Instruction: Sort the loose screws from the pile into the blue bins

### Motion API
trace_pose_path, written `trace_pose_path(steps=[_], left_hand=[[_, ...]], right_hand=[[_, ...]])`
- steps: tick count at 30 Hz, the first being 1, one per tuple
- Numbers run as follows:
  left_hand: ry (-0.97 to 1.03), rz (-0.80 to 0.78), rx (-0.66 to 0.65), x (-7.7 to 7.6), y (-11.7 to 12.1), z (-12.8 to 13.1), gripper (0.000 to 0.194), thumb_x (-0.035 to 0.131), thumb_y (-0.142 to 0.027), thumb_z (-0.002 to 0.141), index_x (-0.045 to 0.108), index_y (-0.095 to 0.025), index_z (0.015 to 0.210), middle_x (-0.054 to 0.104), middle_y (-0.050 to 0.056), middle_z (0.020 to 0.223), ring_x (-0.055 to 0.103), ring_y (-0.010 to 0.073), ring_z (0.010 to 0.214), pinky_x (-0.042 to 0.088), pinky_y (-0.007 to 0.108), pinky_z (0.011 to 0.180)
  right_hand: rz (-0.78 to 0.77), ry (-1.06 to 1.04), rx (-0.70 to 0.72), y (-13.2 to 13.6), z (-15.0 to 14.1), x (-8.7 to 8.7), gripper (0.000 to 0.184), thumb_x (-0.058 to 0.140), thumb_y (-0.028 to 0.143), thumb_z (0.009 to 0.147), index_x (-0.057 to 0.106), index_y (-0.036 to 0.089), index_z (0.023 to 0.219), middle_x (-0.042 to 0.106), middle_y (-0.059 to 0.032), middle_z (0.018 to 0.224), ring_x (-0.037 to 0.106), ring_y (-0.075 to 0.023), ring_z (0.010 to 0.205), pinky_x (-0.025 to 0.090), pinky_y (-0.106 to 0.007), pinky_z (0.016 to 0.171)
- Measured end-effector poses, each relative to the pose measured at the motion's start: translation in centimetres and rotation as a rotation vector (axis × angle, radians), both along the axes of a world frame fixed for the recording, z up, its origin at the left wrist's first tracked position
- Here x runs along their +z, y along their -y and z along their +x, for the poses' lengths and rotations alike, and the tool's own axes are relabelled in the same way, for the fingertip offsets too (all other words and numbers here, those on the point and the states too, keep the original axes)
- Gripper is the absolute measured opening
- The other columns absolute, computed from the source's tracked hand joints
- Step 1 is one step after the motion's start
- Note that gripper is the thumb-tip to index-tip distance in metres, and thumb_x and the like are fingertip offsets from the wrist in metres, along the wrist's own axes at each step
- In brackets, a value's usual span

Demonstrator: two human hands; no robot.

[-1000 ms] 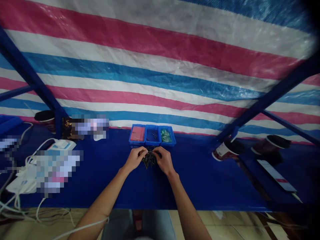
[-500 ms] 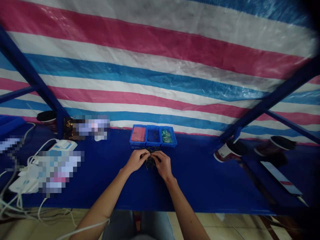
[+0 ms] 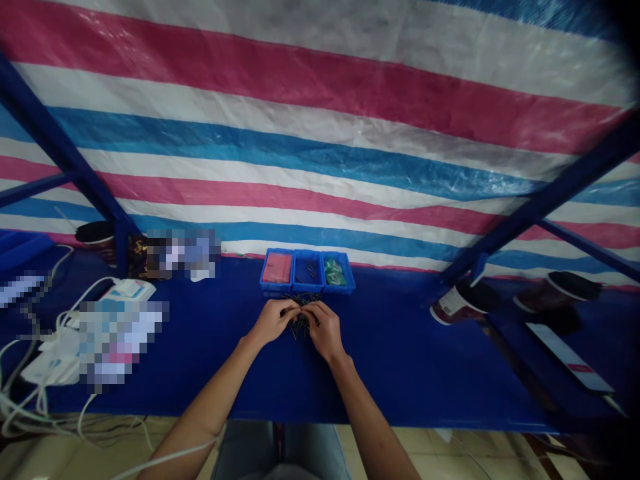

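**Left hand (image 3: 273, 321) and right hand (image 3: 326, 329) meet over a heap of dark metal pins (image 3: 300, 319)**

Both hands are curled and half closed, their fingers nearly meeting among the thin, spiky pins. Whether either hand pinches any pin is too small to tell. The loose heap lies on a smooth blue table covering (image 3: 400, 360), just in front of three blue plastic bins. The left bin (image 3: 277, 268) holds a flat pink item, the middle bin (image 3: 307, 272) a few dark pins, and the right bin (image 3: 334, 272) small green pieces. Behind them hangs a crinkled woven tarpaulin (image 3: 320, 133) striped pink, white and blue. White cables (image 3: 30, 400) trail over the table's left edge.
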State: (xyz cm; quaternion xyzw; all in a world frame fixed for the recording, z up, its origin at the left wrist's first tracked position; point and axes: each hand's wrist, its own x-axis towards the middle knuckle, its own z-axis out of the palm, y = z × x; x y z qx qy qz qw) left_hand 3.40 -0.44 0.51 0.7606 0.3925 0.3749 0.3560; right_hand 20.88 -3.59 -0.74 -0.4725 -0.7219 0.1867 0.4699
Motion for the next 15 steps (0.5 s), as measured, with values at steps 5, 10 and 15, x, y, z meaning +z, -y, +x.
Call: trace_pose_path(steps=[5,10,15], left_hand=[[-0.033,0.039,0.012,-0.01,0.11,0.08,0.026,0.054,-0.025,0.095,0.069,-0.016,0.075,0.068,0.001,0.069,0.061,0.0146,0.065,0.043,0.023,0.067],[-0.026,0.057,0.012,-0.12,0.17,0.03,0.026,0.052,-0.023,0.095,0.068,-0.016,0.076,0.067,0.002,0.069,0.06,0.0141,0.065,0.041,0.022,0.065],[0.022,0.071,0.011,0.05,0.26,0.04,0.028,0.052,-0.025,0.096,0.067,-0.015,0.075,0.066,0.001,0.067,0.059,0.0137,0.063,0.042,0.022,0.066]], right_hand=[[-0.027,0.113,0.006,0.13,-0.05,0.44,0.023,0.043,0.023,0.102,0.066,0.021,0.097,0.064,-0.0076,0.091,0.062,-0.0198,0.085,0.047,-0.029,0.078],[-0.04,0.215,0.047,0.11,-0.27,0.51,0.022,0.037,0.02,0.102,0.059,0.02,0.097,0.061,-0.0062,0.091,0.059,-0.0184,0.082,0.043,-0.027,0.074],[-0.037,0.248,0.054,-0.04,-0.5,0.47,0.027,0.032,0.024,0.104,0.052,0.02,0.085,0.057,-0.0027,0.079,0.054,-0.0161,0.07,0.038,-0.025,0.067]])
